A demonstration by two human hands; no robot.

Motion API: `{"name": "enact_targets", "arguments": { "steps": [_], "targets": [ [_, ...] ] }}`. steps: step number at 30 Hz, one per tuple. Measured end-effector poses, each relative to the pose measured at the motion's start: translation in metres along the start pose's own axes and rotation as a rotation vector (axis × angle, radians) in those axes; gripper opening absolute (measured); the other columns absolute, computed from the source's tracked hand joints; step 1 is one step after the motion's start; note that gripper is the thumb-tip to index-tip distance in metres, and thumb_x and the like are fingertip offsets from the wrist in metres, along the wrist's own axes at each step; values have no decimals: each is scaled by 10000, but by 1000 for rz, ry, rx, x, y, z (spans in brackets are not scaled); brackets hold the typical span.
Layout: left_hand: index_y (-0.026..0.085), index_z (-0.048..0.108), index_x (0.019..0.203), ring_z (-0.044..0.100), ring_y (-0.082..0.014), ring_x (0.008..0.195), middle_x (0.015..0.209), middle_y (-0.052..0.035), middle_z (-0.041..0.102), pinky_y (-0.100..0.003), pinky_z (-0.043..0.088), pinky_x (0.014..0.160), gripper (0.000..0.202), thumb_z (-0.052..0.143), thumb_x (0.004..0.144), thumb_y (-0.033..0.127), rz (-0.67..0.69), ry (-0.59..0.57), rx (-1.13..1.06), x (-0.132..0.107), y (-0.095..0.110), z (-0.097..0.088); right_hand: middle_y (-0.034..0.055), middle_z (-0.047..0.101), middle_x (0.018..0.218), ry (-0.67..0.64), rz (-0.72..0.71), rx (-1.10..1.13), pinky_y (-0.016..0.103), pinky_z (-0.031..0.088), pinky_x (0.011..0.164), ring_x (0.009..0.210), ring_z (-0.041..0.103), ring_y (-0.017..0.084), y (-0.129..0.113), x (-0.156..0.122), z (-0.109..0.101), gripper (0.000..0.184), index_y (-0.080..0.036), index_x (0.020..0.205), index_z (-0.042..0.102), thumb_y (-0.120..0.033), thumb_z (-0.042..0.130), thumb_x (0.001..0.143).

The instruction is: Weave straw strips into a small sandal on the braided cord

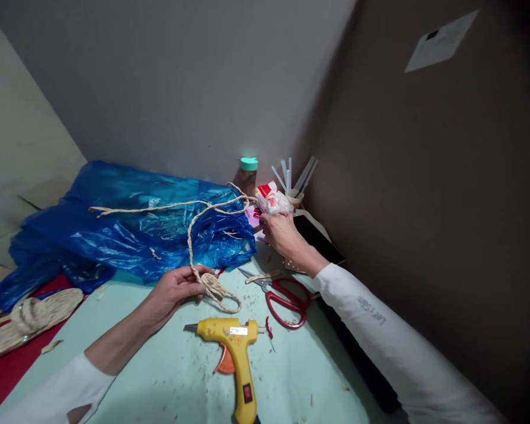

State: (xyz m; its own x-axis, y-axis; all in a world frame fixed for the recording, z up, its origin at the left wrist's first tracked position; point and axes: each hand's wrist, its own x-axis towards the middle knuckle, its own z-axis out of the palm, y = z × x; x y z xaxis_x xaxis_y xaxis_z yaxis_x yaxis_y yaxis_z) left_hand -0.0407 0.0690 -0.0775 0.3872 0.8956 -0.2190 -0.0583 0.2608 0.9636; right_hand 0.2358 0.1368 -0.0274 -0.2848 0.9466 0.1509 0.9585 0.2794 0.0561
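My left hand (pixel 179 291) is closed with thumb and fingers on a braided straw cord (pixel 214 285), coiled flat at its end above the table. From there the cord's free length rises and trails across a blue plastic bag (pixel 128 224). Farther back, my right hand (pixel 285 235) reaches in beside a red and white packet (pixel 271 197), its fingers pinched together; what they hold is hidden. Between my hands lie red-handled scissors (pixel 287 300), blades partly apart. A yellow glue gun (pixel 227 333) lies on its side in front, its nozzle pointing left.
A jar with a green lid (pixel 248 164) and white glue sticks (pixel 288 175) in a holder stand against the wall. Behind my right wrist is a dark flat tablet-like object (pixel 318 238). A bundle of straw braid (pixel 30 321) lies at left. Small scraps dot the table (pixel 168 365).
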Motion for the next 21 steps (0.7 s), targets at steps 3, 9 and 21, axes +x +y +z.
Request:
{"name": "enact_targets", "arguments": {
  "steps": [3, 9, 21],
  "targets": [
    [138, 720, 1007, 623, -159, 789, 949, -90, 735, -214, 450, 645, 344, 794, 680, 211, -3, 1, -4, -1, 0, 2, 130, 703, 870, 145, 54, 96, 406, 360, 917, 869, 626, 246, 1, -4, -11, 197, -121, 993, 651, -167, 481, 905],
    [111, 686, 1041, 591, -124, 710, 959, -99, 718, -222, 456, 621, 382, 763, 692, 247, 30, 3, 82, 0, -2, 2, 107, 721, 832, 376, 208, 356, 292, 394, 704, 742, 635, 212, 7, -34, -49, 245, -141, 919, 683, -214, 452, 877],
    [130, 652, 1006, 554, -148, 552, 734, -41, 651, -261, 425, 500, 381, 650, 732, 394, 82, 37, 506, -10, 12, 6, 40, 709, 736, 237, 215, 1045, 238, 427, 601, 690, 632, 170, -2, -101, -51, 211, -163, 831, 664, -369, 623, 814]
  ]
}}
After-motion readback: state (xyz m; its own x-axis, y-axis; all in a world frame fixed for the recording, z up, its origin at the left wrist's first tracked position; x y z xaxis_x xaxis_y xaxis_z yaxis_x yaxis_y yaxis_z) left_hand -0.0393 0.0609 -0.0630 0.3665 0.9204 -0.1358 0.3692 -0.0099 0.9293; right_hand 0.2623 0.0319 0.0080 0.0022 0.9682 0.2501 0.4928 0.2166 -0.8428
